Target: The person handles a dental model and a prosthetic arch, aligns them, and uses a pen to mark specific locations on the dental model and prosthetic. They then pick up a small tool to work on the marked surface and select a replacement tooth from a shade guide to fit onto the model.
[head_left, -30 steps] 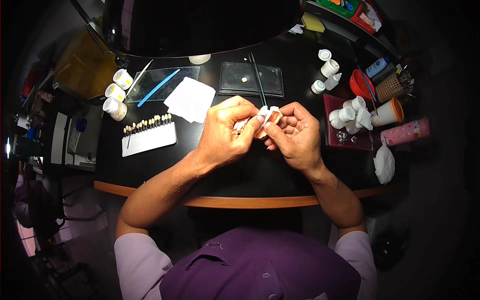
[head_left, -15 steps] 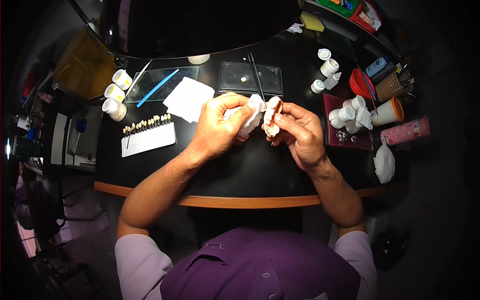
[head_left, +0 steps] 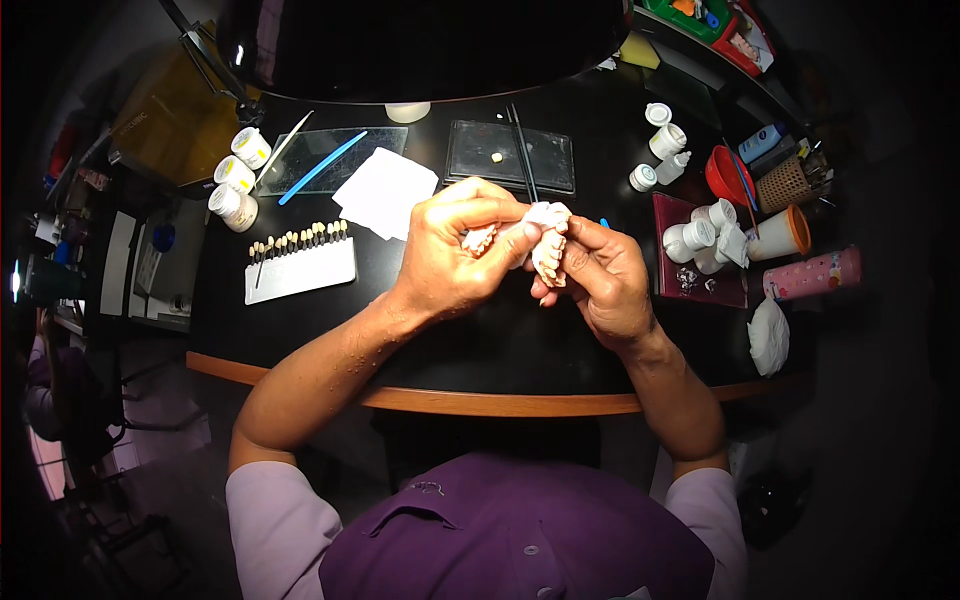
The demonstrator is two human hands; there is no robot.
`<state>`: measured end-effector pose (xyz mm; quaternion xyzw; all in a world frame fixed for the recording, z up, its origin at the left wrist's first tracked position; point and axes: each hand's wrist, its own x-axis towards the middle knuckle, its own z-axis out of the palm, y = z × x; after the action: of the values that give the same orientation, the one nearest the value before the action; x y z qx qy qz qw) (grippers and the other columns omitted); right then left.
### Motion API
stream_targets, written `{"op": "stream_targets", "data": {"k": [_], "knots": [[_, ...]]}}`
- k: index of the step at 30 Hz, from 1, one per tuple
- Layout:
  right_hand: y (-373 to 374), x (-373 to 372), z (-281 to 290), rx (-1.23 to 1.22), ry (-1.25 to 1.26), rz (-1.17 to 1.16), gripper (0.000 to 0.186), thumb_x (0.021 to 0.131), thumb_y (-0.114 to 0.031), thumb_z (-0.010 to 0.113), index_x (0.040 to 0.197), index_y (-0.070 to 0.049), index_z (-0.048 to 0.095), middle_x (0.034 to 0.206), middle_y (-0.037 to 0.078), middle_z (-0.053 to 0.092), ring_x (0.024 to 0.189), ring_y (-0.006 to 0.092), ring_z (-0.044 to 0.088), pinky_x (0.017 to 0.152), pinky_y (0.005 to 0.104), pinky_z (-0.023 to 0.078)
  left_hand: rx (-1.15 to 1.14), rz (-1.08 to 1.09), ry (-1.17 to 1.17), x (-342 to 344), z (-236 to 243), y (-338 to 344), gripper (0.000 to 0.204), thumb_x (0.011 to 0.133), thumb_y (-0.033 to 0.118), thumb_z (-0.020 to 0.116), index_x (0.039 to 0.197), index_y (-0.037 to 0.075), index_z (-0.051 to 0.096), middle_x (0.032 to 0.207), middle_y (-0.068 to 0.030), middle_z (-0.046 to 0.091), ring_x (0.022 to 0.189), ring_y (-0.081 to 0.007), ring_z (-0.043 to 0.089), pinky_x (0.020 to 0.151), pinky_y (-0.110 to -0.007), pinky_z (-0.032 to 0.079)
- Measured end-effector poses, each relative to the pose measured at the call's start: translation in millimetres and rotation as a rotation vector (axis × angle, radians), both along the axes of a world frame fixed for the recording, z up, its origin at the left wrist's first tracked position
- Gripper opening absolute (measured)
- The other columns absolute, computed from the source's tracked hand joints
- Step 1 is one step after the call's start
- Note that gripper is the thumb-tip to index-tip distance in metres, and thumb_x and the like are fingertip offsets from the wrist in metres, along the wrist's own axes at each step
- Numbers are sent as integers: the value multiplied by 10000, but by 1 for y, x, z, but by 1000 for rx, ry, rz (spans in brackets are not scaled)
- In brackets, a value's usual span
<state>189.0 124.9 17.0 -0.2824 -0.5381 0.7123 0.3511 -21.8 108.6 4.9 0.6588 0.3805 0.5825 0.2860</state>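
My left hand (head_left: 445,250) has its fingers closed around white crumpled tissue (head_left: 515,255) and a small pale dental cast piece (head_left: 478,240). My right hand (head_left: 608,285) pinches a larger cream dental cast (head_left: 550,258) with a row of teeth, while my left thumb and fingertips touch its upper end. Both hands are above the black desk (head_left: 500,360). Beyond them lie a dark slab (head_left: 470,145) with a small pale lump and slender black tools. White paper squares (head_left: 380,190) and a shade-tab holder (head_left: 300,275) with several tooth tabs sit to the left.
White jars (head_left: 235,175) and a blue strip (head_left: 320,170) stand or lie left. Right are more jars (head_left: 668,140), a red bowl (head_left: 728,175), a maroon pad (head_left: 710,290), pink bottle (head_left: 812,275) and white wad (head_left: 768,338). A lamp (head_left: 420,45) hangs above. Another person (head_left: 55,390) is far left.
The cast, held apart from the tissue half a second ago, has come back against my left fingertips. My left fingers now reach over its upper end.
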Motion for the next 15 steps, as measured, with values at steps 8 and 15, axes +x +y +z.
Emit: {"op": "stream_targets", "data": {"k": [8, 15], "knots": [[4, -2, 1, -95, 107, -12, 461, 1100, -85, 496, 1543, 32, 445, 1063, 180, 721, 812, 192, 734, 695, 287, 623, -445, -123, -179, 0, 11, -7, 189, 1005, 131, 721, 1021, -52, 767, 965, -77, 693, 719, -114, 660, 556, -249, 505], [7, -1, -1, -111, 157, 13, 510, 1077, -64, 510, 1572, 4, 407, 1077, 211, 728, 790, 203, 735, 678, 287, 622, -513, -150, -246, -3, 5, -5, 244, 1049, 212, 675, 1060, -21, 744, 902, -66, 688, 687, -99, 660, 538, -239, 537]]}}
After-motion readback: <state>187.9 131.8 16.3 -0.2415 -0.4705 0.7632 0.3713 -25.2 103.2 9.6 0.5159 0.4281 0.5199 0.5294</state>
